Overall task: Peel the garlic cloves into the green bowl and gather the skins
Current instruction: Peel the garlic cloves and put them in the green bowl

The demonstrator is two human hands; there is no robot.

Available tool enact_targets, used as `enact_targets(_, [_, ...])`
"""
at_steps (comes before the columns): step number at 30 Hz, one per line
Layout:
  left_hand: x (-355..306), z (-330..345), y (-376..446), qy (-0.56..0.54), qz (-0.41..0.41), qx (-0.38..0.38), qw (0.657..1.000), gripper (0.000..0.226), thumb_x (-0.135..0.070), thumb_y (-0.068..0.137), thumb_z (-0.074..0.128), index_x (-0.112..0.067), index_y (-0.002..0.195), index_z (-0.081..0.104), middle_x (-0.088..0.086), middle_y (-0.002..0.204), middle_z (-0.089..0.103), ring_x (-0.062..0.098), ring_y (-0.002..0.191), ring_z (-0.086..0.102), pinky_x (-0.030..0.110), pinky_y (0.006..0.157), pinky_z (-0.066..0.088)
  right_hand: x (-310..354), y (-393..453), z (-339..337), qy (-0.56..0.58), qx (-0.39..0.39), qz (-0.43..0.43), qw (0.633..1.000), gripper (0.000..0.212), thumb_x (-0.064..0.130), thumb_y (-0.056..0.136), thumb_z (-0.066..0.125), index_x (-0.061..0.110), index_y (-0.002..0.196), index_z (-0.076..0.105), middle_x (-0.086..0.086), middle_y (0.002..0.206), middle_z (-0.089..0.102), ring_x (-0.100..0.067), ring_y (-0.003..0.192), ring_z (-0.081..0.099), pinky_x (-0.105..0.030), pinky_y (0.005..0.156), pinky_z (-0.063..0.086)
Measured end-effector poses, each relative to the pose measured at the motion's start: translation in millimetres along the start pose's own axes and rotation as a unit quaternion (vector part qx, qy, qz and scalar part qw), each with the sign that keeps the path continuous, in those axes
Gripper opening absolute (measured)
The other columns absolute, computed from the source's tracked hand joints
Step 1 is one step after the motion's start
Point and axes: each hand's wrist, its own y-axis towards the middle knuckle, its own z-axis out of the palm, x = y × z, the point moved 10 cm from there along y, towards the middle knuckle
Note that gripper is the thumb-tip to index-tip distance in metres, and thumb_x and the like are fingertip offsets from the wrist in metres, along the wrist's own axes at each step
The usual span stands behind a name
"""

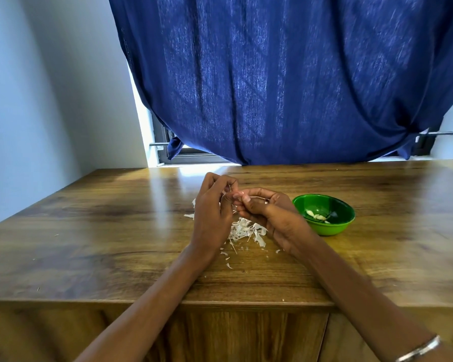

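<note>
My bracelet [419, 350] sits lower right; at frame centre my left hand [211, 215] and right hand [267, 212] pinch a garlic clove [229, 196], peeling it; next it goes in the green bowl [324, 226].

surface: wooden table [89, 231], glossy brown grain, window glare along the far edge | on it: green bowl [324, 227] right of centre, standing upright | heap of white garlic skins [243, 231] at centre, just left of the bowl | loose skin flakes [228, 265] scattered nearer the front edge
</note>
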Motion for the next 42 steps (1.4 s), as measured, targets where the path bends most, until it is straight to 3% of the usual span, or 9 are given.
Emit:
enact_targets(3, [-3,-1,0,-0.006,0.012,-0.001,1.0,0.03,0.015,0.083,0.052,-0.009,0.096,0.063,-0.002,0.096,0.056,0.016,0.077,0.058,0.03,0.064,0.051,0,0,-2,-0.012,-0.007,0.0,1.0,0.015,-0.002,0.091,0.065,-0.001,0.104,0.071,-0.014,0.097,0.077,-0.015,0.081,0.073,-0.021,0.073,0.06])
enact_targets(6, [-6,-4,0,-0.021,0.015,-0.007,1.0,0.039,0.018,0.081,0.05,-0.017,0.094,0.06,-0.005,0.093,0.059,0.02,0.066,0.061,0.035,0.06,0.053,1,-1,-6,-0.013,-0.025,-0.003,1.0,0.013,-0.002,0.09,0.066,0.008,0.094,0.073,-0.004,0.081,0.074,-0.012,0.075,0.065,-0.018,0.068,0.058])
enact_targets(14, [1,-13,-4,-0.019,-0.02,-0.047,0.999,0.02,0.002,0.095,0.064,-0.018,0.095,0.065,-0.013,0.089,0.071,0.0,0.061,0.065,0.016,0.059,0.046,2,-1,-12,-0.028,-0.041,0.001,0.999,0.01,0.012,0.092,0.069,0.016,0.1,0.074,0.002,0.085,0.076,-0.004,0.07,0.065,-0.021,0.065,0.056])
enact_targets(17, [5,-12,-5,0.011,-0.028,-0.035,0.999,0.022,0.001,0.098,0.061,-0.015,0.106,0.072,-0.014,0.094,0.074,-0.001,0.064,0.068,0.019,0.06,0.051,4,-1,-16,-0.024,-0.056,-0.005,0.998,0.011,0.013,0.092,0.069,0.016,0.102,0.073,0.003,0.089,0.077,-0.004,0.072,0.065,-0.025,0.065,0.055])
enact_targets(20, [-2,-10,-5,0.036,0.001,-0.022,0.999,0.027,-0.004,0.097,0.061,-0.019,0.117,0.072,-0.017,0.112,0.071,0.004,0.081,0.069,0.029,0.073,0.059,5,-1,-18,-0.021,-0.063,-0.012,0.998,0.01,0.014,0.093,0.068,0.019,0.1,0.074,0.003,0.094,0.078,-0.003,0.072,0.065,-0.027,0.067,0.055])
enact_targets(24, [-4,-6,-5,-0.012,-0.015,-0.005,1.0,0.013,-0.019,0.095,0.073,-0.022,0.108,0.073,-0.016,0.107,0.072,0.01,0.051,0.063,0.036,0.052,0.054,3,0,-18,-0.006,-0.061,-0.002,0.998,0.011,0.015,0.091,0.07,0.019,0.101,0.075,-0.001,0.093,0.077,-0.007,0.074,0.066,-0.024,0.063,0.055])
enact_targets(28, [-7,-12,-5,-0.026,-0.017,-0.029,0.999,0.016,-0.013,0.09,0.078,-0.025,0.099,0.071,-0.014,0.099,0.073,0.012,0.047,0.062,0.03,0.048,0.05,3,-1,-13,-0.012,-0.044,0.003,0.999,0.014,0.016,0.088,0.073,0.02,0.102,0.075,0.0,0.089,0.076,-0.008,0.072,0.066,-0.022,0.059,0.053])
enact_targets(37, [10,-10,-3,-0.047,-0.075,-0.035,0.995,0.015,-0.008,0.094,0.072,-0.023,0.093,0.073,-0.013,0.091,0.073,0.011,0.062,0.068,0.028,0.054,0.053,13,-2,-9,-0.127,-0.048,-0.061,0.989,0.016,0.012,0.09,0.074,0.012,0.106,0.074,-0.01,0.096,0.078,-0.01,0.071,0.07,-0.024,0.057,0.056])
enact_targets(42, [15,-5,-6,-0.116,-0.136,-0.015,0.984,0.007,-0.013,0.093,0.075,-0.017,0.091,0.07,-0.005,0.088,0.071,0.011,0.051,0.065,0.019,0.043,0.046,28,-6,-15,-0.172,-0.089,-0.14,0.971,0.011,0.012,0.083,0.08,0.015,0.093,0.077,0.003,0.093,0.079,-0.004,0.076,0.072,-0.022,0.06,0.058])
